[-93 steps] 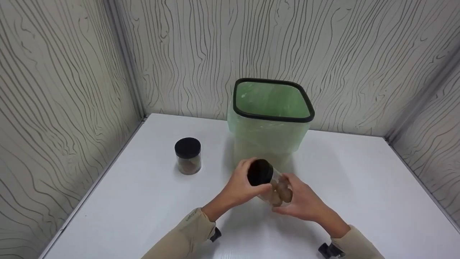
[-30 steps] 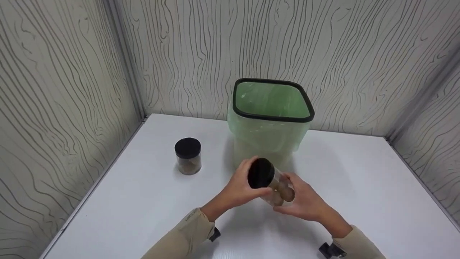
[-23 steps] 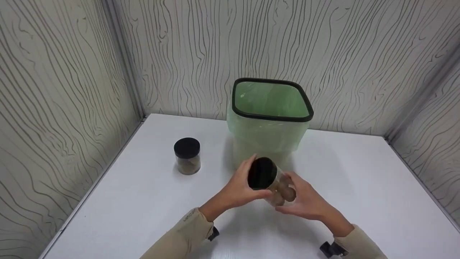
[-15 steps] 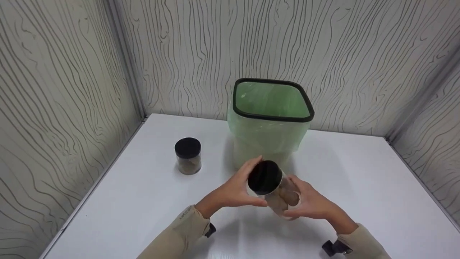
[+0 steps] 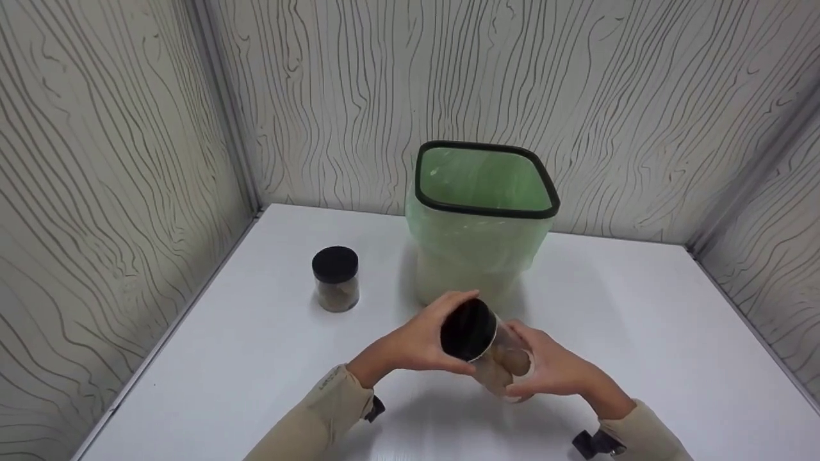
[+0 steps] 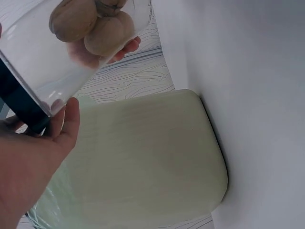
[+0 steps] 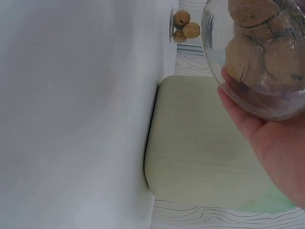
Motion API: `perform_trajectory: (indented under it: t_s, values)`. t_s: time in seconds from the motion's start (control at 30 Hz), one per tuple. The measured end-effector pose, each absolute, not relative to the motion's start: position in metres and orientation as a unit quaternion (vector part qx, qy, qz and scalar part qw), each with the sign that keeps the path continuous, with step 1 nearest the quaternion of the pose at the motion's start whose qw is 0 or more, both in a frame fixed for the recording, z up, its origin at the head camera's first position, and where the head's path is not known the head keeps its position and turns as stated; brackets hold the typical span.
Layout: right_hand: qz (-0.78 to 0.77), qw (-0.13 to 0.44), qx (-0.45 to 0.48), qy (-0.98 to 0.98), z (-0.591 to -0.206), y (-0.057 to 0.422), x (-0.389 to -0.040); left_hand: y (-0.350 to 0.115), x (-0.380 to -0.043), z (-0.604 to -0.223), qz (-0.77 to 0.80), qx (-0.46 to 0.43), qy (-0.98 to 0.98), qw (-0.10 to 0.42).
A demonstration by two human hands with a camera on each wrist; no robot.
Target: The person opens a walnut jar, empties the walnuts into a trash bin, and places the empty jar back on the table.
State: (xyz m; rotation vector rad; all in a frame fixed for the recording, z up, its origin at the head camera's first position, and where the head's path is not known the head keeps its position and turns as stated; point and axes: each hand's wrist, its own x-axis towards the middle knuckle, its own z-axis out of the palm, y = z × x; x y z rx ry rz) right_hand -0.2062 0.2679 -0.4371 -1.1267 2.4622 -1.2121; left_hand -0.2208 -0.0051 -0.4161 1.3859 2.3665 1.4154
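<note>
A clear jar (image 5: 503, 365) with a black lid (image 5: 469, 329) is held tilted above the table, its lid end toward the upper left. Several walnuts (image 7: 264, 52) lie inside at its base end. My left hand (image 5: 426, 338) is curled round the lid, thumb below and fingers on the far side. The right hand (image 5: 556, 366) grips the lower part of the jar; its fingers show through the plastic in the left wrist view. Whether the lid sits loose or tight on the jar I cannot tell.
Behind the hands stands a bin (image 5: 477, 256) with a green liner and a black rim. A second black-lidded jar (image 5: 336, 279) is upright at the left; walnuts (image 7: 185, 28) show in it. White table (image 5: 243, 358), with patterned panels (image 5: 333, 96) at the back and sides.
The held jar has shifted slightly down toward me. My left fingers, spread a little off the lid half a second ago, now lie closer round it. Bin and second jar stay put.
</note>
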Motion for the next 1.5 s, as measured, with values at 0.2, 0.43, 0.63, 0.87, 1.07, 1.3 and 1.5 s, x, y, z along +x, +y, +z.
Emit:
perform_trajectory:
  t_s: [0.2,0.43,0.63,0.87,1.07,1.3,1.5]
  values:
    - [-0.412,0.083,-0.371,0.828,-0.438,0.267,-0.206,-0.003,-0.221,-0.418,0.471,0.435,0.768,0.011]
    - [-0.385,0.040,-0.358,0.850,-0.438,0.265,-0.206,0.000,-0.220,-0.420,0.485,0.404,0.776,0.001]
    - [-0.372,0.013,-0.338,0.864,-0.440,0.261,-0.207,0.003,-0.220,-0.420,0.499,0.363,0.787,-0.003]
    - [-0.340,-0.041,-0.322,0.883,-0.440,0.257,-0.206,0.006,-0.220,-0.421,0.511,0.333,0.792,-0.011]
    - [-0.314,-0.094,-0.318,0.889,-0.442,0.255,-0.207,0.009,-0.221,-0.422,0.522,0.314,0.793,-0.025]
    - [-0.309,-0.123,-0.308,0.891,-0.445,0.254,-0.208,0.014,-0.222,-0.423,0.538,0.288,0.791,-0.036]
    - [-0.304,-0.136,-0.315,0.889,-0.445,0.255,-0.210,0.016,-0.223,-0.423,0.550,0.277,0.787,-0.042]
